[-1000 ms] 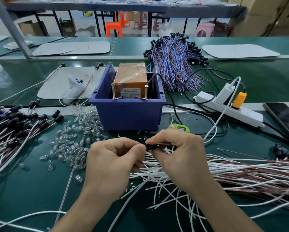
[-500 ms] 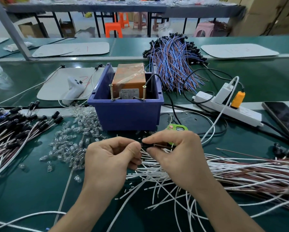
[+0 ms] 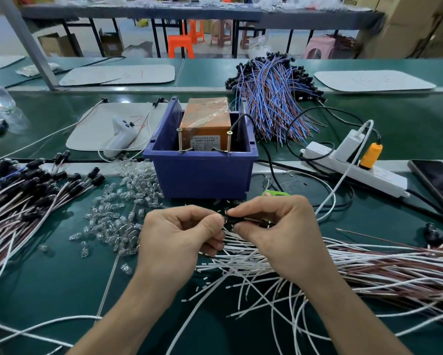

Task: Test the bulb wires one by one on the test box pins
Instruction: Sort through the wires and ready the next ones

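Note:
My left hand (image 3: 182, 237) and my right hand (image 3: 279, 237) meet in front of the blue bin (image 3: 202, 172). Between thumb and forefinger my right hand pinches a black bulb socket (image 3: 232, 220) with its wire trailing right. My left hand's fingertips pinch at the socket's left end; what they hold is hidden. The orange test box (image 3: 205, 119) sits in the bin, with two upright screw pins, the left pin (image 3: 180, 140) and the right pin (image 3: 229, 141), at its front. A pile of white and brown wires (image 3: 356, 262) lies under my right hand.
Clear small bulbs (image 3: 120, 213) are scattered left of my hands. Black-socketed wires (image 3: 23, 196) lie at the far left, blue and brown wires (image 3: 274, 98) behind the bin. A white power strip (image 3: 353, 167) and a phone (image 3: 435, 180) are on the right, a white controller (image 3: 120, 134) on a grey mat.
Both hands have stayed together on the socket with only small finger shifts. The view has drifted slightly.

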Motion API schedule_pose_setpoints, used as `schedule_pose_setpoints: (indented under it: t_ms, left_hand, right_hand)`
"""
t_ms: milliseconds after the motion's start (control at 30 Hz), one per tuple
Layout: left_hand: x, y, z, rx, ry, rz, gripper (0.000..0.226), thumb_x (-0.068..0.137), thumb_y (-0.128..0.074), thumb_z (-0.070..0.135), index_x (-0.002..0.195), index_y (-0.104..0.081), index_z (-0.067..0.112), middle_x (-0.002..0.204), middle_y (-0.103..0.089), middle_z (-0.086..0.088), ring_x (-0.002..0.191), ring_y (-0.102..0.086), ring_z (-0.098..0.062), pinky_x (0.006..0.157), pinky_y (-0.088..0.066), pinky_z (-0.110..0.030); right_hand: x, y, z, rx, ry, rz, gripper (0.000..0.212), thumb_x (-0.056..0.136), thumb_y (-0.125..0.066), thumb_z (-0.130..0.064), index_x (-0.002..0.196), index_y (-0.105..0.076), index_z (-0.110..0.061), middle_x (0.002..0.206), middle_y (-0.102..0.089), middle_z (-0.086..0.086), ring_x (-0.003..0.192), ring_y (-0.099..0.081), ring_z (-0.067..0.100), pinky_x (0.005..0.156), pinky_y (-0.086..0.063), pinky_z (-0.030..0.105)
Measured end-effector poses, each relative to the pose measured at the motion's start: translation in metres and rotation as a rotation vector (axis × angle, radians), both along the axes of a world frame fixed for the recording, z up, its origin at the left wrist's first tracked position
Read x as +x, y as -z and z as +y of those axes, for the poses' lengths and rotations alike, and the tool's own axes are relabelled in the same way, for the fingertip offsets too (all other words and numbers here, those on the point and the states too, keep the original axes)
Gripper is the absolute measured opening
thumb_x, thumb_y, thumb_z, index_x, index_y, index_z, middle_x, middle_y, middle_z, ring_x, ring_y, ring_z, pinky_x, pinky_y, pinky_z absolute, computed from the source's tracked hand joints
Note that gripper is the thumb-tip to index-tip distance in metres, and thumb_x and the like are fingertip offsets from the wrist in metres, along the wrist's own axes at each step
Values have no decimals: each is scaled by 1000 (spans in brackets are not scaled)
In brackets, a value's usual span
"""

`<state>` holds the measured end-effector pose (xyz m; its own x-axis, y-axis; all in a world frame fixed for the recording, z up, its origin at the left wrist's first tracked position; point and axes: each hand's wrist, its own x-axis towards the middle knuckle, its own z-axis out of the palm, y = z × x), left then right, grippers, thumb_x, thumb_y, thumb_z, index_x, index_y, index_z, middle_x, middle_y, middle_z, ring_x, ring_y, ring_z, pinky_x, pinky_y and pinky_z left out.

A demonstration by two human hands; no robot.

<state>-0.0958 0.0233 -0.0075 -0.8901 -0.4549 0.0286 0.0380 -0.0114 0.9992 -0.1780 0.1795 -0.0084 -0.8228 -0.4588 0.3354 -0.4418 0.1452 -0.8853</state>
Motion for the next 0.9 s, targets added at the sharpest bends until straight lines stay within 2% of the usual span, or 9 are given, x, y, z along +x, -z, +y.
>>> schedule_pose_setpoints:
  t_ms: [67,167,300,500,633,733,833,900]
  left_hand:
    - [0,1,0,-15,7,8,24,86,-75,0,72,-82,18,63,-72,-16,51,-68,-23,49,-54,-25]
    - [0,3,-1,-63,15,9,25,86,-75,1,72,-81,20,62,-72,-14,51,-69,-23,49,-54,-24]
    - [0,5,-2,-114,8,14,27,86,-76,2,72,-81,23,62,-72,-12,52,-69,-23,50,-56,-25]
    - [1,5,-7,-82,67,-27,23,85,-77,1,74,-83,20,62,-72,-13,51,-69,-22,49,-55,-26]
    - [2,5,-10,-147,85,-28,23,83,-79,0,74,-83,21,61,-72,-11,50,-69,-21,49,-54,-24]
    - [3,3,-10,-194,90,-13,19,81,-84,4,76,-84,23,62,-73,-11,52,-70,-22,50,-56,-26]
    - [0,-6,-18,-66,193,-57,2,74,-82,18,75,-82,16,65,-73,-14,53,-70,-22,49,-56,-26]
    - [-1,-9,-27,85,277,-112,20,68,-84,30,75,-82,11,69,-74,-17,56,-71,-21,50,-54,-24]
  right_hand:
    - [1,0,0,9,15,9,28,73,-88,-4,86,-84,-29,80,-76,-17,81,-74,12,74,-58,23]
    - [4,1,-1,9,18,23,28,74,-88,-4,86,-84,-29,81,-76,-19,81,-74,7,73,-55,16]
    - [6,1,-2,-17,20,13,29,74,-88,-3,86,-83,-29,81,-76,-20,81,-74,5,72,-54,13]
    - [7,2,-2,-36,-26,-21,32,73,-87,1,84,-83,-29,81,-77,-17,79,-75,7,71,-55,15]
    - [8,2,-2,-17,-28,-24,33,72,-87,1,85,-83,-29,81,-77,-17,80,-75,7,72,-59,21]
    - [9,1,-3,-41,-48,-31,37,73,-86,2,88,-82,-31,82,-78,-17,79,-75,8,71,-57,17]
    - [6,-1,-5,-98,-88,-72,36,74,-85,4,88,-82,-28,82,-79,-11,78,-76,12,71,-58,19]
    - [5,-1,-6,-139,-123,-103,34,74,-84,6,88,-83,-25,83,-79,-8,79,-77,14,72,-58,21]
